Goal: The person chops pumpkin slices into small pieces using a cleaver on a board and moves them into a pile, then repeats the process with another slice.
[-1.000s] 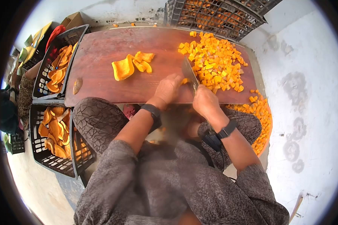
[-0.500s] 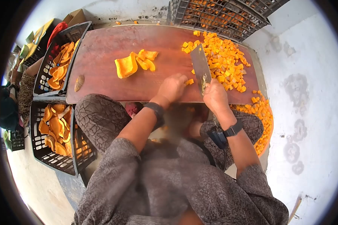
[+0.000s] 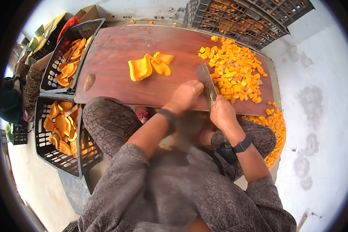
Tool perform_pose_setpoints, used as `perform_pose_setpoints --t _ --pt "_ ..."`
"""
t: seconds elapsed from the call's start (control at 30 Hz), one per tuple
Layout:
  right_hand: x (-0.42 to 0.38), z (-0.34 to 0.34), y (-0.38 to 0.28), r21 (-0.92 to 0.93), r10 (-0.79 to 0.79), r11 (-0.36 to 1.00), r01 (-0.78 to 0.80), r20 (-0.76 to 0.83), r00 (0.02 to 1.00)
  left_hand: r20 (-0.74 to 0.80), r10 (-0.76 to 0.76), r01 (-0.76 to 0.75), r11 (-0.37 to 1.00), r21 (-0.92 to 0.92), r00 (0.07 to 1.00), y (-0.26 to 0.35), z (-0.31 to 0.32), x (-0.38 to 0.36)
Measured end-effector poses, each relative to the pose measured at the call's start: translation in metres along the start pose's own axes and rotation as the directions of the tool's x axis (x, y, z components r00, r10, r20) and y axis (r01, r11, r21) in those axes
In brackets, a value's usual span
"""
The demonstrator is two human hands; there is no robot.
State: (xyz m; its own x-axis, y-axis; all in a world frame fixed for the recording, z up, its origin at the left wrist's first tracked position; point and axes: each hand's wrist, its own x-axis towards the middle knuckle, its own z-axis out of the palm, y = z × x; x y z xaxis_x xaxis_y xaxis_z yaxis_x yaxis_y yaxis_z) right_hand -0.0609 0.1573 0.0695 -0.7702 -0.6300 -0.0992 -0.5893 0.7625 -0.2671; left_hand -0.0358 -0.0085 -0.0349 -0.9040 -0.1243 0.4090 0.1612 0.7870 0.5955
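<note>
At the near edge of the worktop point(image 3: 116, 48), right of its middle, the knife point(image 3: 207, 82) is held by the right hand point(image 3: 223, 112); its grip is closed round the handle, which is hidden in the fist. The blade is tilted, pointed away from the body, between the left hand point(image 3: 188, 93) and the heaped cubes point(image 3: 236, 75). The left fingertips are held just beside the blade; whether anything is pinched by that grip cannot be told, their undersides being hidden. Main hazard, as judged: a nick to those fingertips, should the blade be brought down off line. Contact of skin and steel cannot be ruled out from this angle. Second: slippage. The worktop looks smooth; if wetted, a small piece could be skidded from under the edge. Third: spillage. The cubes are spread close to the near right corner, above the tub point(image 3: 285, 135); if nudged by the blade, some could be sent over, into the tub or past it. The slabs point(image 3: 140, 69) are laid on the worktop, well left of the blade; little risk is judged there. The right knee point(image 3: 265, 137) could be struck by a dropped knife.
</note>
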Motion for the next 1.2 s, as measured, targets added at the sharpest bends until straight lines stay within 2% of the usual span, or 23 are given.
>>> perform_pose_setpoints --t 0.07,0.2,0.3,0.37,0.43,0.73,0.83,0.9,0.97,1.0,1.07,1.1,1.17,1.2 --pt "0.008 0.005 -0.003 0.001 -0.017 1.000 0.017 -0.060 0.998 -0.021 -0.011 0.011 1.000 -0.016 1.000 0.007 -0.008 -0.001" --pt "0.031 0.006 0.000 0.017 0.013 1.000 -0.011 -0.085 0.996 -0.015 -0.013 0.013 0.999 0.031 1.000 0.006 -0.006 0.001" --pt "0.038 0.008 -0.007 0.059 0.012 0.998 -0.008 -0.063 0.998 -0.048 0.025 -0.024 1.000 0.009 0.999 0.003 -0.003 -0.003" --pt "0.040 0.014 -0.010 0.046 0.025 0.999 -0.018 -0.135 0.991 -0.041 0.044 -0.046 0.997 -0.060 0.998 0.010 -0.013 -0.003" --pt "0.035 0.006 -0.012 0.036 0.076 0.997 -0.072 -0.117 0.990 -0.078 0.059 -0.063 0.997 -0.051 0.995 0.010 -0.009 -0.004" --pt "0.002 -0.012 -0.022 -0.018 -0.002 1.000 0.003 0.054 0.999 -0.104 -0.004 -0.002 0.998 -0.055 0.995 0.010 -0.011 -0.005" --pt "0.011 0.000 -0.020 -0.006 0.011 1.000 -0.011 -0.011 1.000 -0.112 0.005 -0.013 0.998 -0.065 0.994 0.001 -0.003 -0.005" --pt "0.024 0.001 -0.023 0.062 0.100 0.994 -0.093 -0.106 0.989 -0.156 0.020 -0.029 0.998 -0.052 0.988 -0.009 -0.002 0.004" --pt "0.035 -0.002 -0.023 0.039 0.102 0.994 -0.099 -0.079 0.992 -0.016 0.007 -0.007 1.000 0.020 1.000 -0.014 0.006 -0.002" --pt "0.039 -0.004 -0.023 0.017 0.120 0.993 -0.119 -0.057 0.991 -0.017 0.007 -0.006 1.000 0.024 1.000 -0.009 -0.002 -0.002" --pt "0.035 -0.005 -0.018 0.030 0.105 0.994 -0.104 -0.034 0.994 -0.155 -0.195 0.157 0.961 -0.227 0.969 0.009 -0.019 -0.003" --pt "0.035 -0.008 -0.018 0.041 0.083 0.996 -0.082 -0.015 0.996 -0.157 -0.194 0.155 0.961 -0.230 0.968 0.011 -0.018 -0.003" --pt "0.026 -0.010 -0.022 0.043 0.087 0.995 -0.086 -0.006 0.996 -0.128 -0.065 0.050 0.992 -0.113 0.990 0.012 -0.018 -0.003" --pt "0.021 -0.009 -0.024 0.051 0.097 0.994 -0.097 0.004 0.995 -0.125 -0.065 0.050 0.992 -0.115 0.990 0.011 -0.017 -0.002"
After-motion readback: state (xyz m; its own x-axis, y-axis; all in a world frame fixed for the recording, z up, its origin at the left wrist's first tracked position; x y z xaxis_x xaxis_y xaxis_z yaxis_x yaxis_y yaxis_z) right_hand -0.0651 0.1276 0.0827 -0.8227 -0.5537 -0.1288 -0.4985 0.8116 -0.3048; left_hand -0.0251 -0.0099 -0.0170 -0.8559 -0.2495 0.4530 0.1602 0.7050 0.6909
